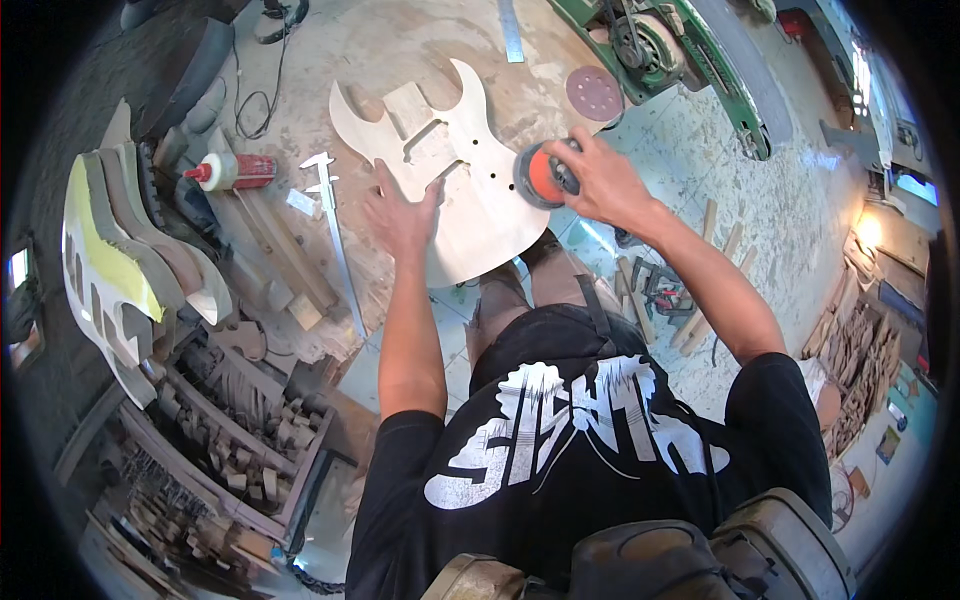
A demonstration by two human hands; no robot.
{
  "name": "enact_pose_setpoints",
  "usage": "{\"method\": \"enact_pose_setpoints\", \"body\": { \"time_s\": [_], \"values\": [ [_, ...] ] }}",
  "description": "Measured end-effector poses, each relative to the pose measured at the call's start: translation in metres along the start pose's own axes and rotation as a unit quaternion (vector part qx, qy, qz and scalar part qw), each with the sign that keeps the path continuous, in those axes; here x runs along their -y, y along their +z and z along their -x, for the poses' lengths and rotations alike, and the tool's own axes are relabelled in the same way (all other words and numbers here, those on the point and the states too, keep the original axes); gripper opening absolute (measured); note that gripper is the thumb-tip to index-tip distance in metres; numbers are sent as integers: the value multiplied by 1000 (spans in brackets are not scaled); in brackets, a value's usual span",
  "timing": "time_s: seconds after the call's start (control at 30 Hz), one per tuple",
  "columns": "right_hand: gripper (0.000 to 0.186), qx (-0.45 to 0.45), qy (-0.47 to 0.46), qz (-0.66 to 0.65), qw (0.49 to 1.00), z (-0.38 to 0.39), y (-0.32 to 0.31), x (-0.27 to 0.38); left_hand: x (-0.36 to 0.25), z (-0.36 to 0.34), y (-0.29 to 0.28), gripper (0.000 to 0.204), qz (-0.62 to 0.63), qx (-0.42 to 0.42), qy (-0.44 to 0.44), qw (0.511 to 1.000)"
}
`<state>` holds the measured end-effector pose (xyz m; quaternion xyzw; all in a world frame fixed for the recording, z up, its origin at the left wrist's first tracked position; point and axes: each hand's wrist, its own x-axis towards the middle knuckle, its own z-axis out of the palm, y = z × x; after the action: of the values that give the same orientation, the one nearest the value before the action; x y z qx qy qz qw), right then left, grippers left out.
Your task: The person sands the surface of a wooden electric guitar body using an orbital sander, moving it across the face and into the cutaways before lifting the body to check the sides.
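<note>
R hand [600, 178] fingers are wrapped over the top of an orange sander [545, 175], gripping it; its pad sits on the right edge of the guitar body [470, 190], and I can't see the pad face, as the hand hides most of the tool. L hand [400, 215] lies flat, fingers spread and released, palm pressing the wood near the lower left edge of the body. The body itself is pale, unfinished, w/ two horns pointing away from me, resting on a dusty workbench [380, 60]; its near end overhangs the bench edge above my knees. Free room: bare bench to the far side of the horns, floor open on the right. One loose sanding disc [594, 93] beyond the sander, one glue bottle [232, 172] and one caliper [330, 215] left of the L hand, well apart from it. About three more guitar-shaped blanks [120, 260] stacked at far left, partly cut off by the rim. Green machine [690, 50] top right, only partly visible.
</note>
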<state>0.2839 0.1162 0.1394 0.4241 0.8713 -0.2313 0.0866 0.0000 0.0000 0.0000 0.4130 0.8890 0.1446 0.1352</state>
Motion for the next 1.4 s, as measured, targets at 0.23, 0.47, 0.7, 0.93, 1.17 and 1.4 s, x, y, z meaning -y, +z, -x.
{"method": "enact_pose_setpoints", "body": {
  "time_s": [0.23, 0.47, 0.7, 0.93, 1.17, 1.4],
  "values": [
    [67, -79, -5, 40, 996, -1, -21, -25, -24, -3, 17, 115, 19, -11, 11, 1000],
    [68, -117, -30, 32, 992, 3, -6, -25, -22, -2, 15, 115, 12, -18, 13, 1000],
    [64, -42, -1, 25, 999, 2, -11, -2, -13, -1, 14, 116, 1, -20, 8, 1000],
    [65, -117, -16, 23, 993, -4, -7, -16, -10, 0, 8, 114, -4, -21, 8, 1000],
    [64, -44, -12, -11, 999, 8, 0, 12, -4, 1, 5, 113, -6, -29, 11, 1000],
    [64, -126, 16, 11, 992, 6, -4, -32, -2, 1, 0, 114, -10, -29, 16, 999]
  ]
}}
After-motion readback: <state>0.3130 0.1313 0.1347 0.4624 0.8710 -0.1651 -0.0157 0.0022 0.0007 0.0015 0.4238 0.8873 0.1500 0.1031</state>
